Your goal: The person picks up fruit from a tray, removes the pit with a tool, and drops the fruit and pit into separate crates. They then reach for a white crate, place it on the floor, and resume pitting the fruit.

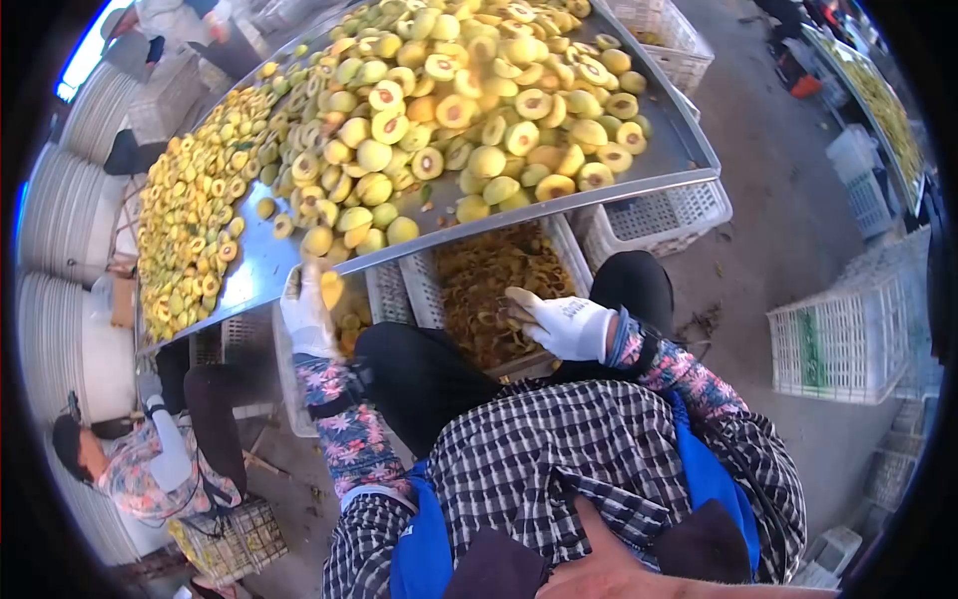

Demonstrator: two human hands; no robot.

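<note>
My left hand (307,311), in a white glove, is at the near edge of the metal table (439,238), its fingers pointing up and partly blurred. A blurred yellow fruit piece (331,290) shows right beside those fingers, over a crate with yellow fruit pieces (351,325). My right hand (565,325), also gloved in white, is closed above a crate of brownish fruit scraps (489,290); I cannot tell what its fingers hold. Halved yellow peaches (429,110), many with reddish-brown centres, are heaped on the table.
White plastic crates stand under the table and at the right (838,339). At the left, a seated person (165,459) works by the same table, near stacked white round containers (60,319). Another person (185,35) is at the far left. A second fruit-covered table (878,110) stands far right.
</note>
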